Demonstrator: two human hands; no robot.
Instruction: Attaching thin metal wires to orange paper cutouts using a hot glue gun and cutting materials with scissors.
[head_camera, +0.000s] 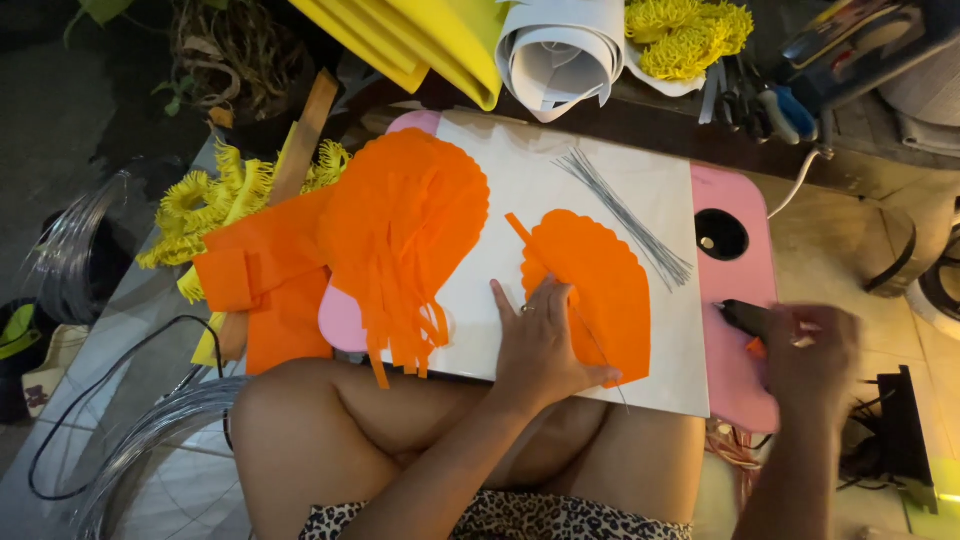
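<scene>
My left hand (540, 340) lies flat, fingers spread, on an orange scalloped foam petal (595, 280) on a white board (520, 180) across my lap. A thin wire runs under the hand along the petal. My right hand (810, 350), blurred, grips a black glue gun (745, 318) over the pink tabletop (735, 200) at the board's right edge. A larger pile of fringed orange foam (400, 230) covers the board's left part.
A bundle of thin grey wires (625, 215) lies on the board's upper right. Yellow fringed flowers (215, 200), orange sheets (265, 280), rolled white paper (560, 55), yellow foam sheets (420, 40), scissors (770, 100) and wire coils (140, 450) surround the lap table.
</scene>
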